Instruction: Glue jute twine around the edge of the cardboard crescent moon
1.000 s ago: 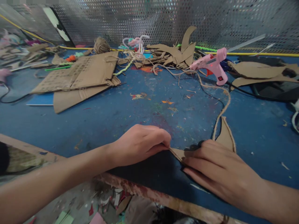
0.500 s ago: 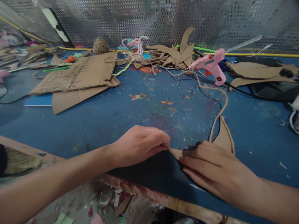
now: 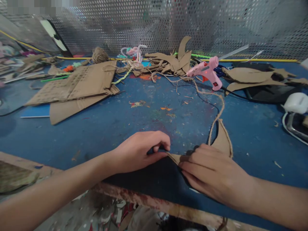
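Head view: both hands are down at the front edge of the blue bench (image 3: 96, 128), a little right of centre. The left hand (image 3: 139, 150) is curled nearly closed, thumb and fingertips pinching the pointed left tip of a curved cardboard cutout (image 3: 222, 141). The right hand (image 3: 211, 173) lies flat and spread over the cutout's middle, palm down. It clasps nothing and only presses the piece onto the bench. The cutout's far tip sticks up past the right knuckles, and jute twine (image 3: 216, 109) runs along its edge, then trails away towards the back of the bench.

To my eye the twine is being seated along the cardboard edge. Doing it well looks like steady flat pressure from the right hand and a firm pinch at the tip, so the twine sits tight on the rim with no slack.

Near the back edge, a pink glue gun (image 3: 205, 71) rests just beside the twine's far run. Corrugated cardboard sheets (image 3: 79, 83) lie back left, and cardboard offcuts (image 3: 173, 59) are heaped at the back centre with a ball of twine (image 3: 99, 55) to their left. I see no box or tray holding anything, and it all lies loose on the bench.
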Demonstrator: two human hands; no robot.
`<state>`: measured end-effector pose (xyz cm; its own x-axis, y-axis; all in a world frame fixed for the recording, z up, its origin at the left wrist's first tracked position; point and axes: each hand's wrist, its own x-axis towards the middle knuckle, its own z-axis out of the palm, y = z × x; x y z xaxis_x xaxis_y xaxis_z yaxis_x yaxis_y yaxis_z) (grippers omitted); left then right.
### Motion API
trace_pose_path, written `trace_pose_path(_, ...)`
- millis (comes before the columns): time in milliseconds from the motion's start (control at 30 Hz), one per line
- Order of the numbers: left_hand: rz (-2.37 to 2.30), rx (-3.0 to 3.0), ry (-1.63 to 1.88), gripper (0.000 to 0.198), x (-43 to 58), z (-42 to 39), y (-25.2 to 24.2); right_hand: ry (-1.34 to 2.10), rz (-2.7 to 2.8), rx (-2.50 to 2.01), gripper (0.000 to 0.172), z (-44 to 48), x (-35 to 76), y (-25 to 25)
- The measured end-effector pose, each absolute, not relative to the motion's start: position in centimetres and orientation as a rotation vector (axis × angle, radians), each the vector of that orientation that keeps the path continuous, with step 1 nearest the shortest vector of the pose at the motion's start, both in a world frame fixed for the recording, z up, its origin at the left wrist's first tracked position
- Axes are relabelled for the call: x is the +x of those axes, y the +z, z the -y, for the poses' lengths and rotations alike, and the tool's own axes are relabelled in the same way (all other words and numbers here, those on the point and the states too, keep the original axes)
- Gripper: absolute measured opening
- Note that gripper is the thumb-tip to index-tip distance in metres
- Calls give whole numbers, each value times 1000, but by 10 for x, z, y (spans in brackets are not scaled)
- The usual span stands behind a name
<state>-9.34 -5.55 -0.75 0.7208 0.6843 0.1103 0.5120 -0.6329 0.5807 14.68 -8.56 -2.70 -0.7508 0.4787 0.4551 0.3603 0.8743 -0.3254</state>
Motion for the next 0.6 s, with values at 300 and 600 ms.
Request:
trace_pose_path(300, -838, 2160, 473, 32, -84, 54, -6, 260, 2505, -614, 17, 87, 147, -28)
trace_pose_path(600, -833, 2353, 592, 24, -82, 58, -11, 285, 2510, -606, 17, 86, 148, -27)
